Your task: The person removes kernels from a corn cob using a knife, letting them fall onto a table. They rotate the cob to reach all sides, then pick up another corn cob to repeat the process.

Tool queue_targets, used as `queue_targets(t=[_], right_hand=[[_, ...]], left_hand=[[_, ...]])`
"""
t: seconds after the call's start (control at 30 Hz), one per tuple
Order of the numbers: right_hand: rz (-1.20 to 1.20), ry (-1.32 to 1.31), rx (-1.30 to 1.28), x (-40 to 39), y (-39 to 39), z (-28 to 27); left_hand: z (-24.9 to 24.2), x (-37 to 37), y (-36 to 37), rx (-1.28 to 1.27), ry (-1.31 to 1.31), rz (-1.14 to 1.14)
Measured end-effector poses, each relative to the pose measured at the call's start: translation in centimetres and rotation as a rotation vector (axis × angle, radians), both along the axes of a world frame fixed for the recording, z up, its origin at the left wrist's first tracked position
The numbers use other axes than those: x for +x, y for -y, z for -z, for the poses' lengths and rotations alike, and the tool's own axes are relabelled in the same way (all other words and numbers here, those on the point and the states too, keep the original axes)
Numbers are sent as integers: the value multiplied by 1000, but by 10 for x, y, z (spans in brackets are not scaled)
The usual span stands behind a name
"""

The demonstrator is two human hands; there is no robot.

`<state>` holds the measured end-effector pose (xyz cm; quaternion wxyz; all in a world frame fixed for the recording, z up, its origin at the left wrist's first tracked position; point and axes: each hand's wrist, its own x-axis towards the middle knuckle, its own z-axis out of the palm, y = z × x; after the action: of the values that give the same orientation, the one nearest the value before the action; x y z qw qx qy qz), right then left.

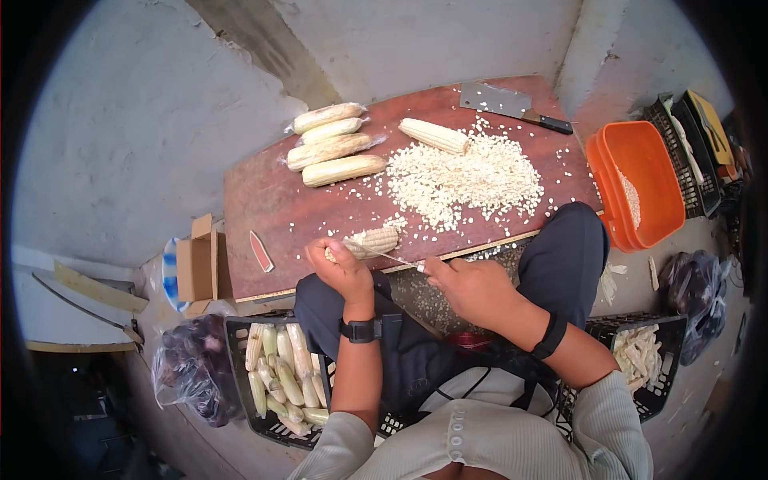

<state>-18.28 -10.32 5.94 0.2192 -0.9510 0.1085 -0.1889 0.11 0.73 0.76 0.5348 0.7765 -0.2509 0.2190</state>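
Observation:
My left hand (344,268) is closed around one end of a pale corn cob (378,240) at the table's near edge. In my right hand (472,290) is a slim knife (392,258), gripped by its light handle, its thin blade lying against the near side of that cob. Beyond them spreads a pile of loose white kernels (472,180), with a bare-husked cob (434,136) at its far side. To the left of the pile, several wrapped corn cobs (342,170) lie in a stack of rows.
A cleaver (500,100) rests at the table's (264,192) far right, and a small red-and-white packet (261,251) at its left. An orange tub (652,176) with kernels stands right. Black crates hold corn (288,368) at left and stripped cobs (638,360) at right.

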Motion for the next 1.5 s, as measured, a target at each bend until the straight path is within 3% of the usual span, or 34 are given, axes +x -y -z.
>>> queue_targets(t=[0.2,0.7,0.8,1.1,1.2,1.4,1.5], right_hand=[[21,-202,-23,15,-16,-3],[44,-119,47,67,-23,22],[72,-67,358,69,-20,16],[51,101,951,73,-23,49],[93,161,933,67,-26,42],[244,69,580,43,-17,8],[208,149,314,32,-15,-2]], left_hand=[[-1,4,-2,36,63,-14],[-13,-8,1,74,111,55],[-8,-16,2,69,187,129],[-3,-15,3,39,158,94],[-2,-16,2,44,152,118],[-4,-14,1,-3,118,45],[-1,-7,-1,-19,47,-9]])
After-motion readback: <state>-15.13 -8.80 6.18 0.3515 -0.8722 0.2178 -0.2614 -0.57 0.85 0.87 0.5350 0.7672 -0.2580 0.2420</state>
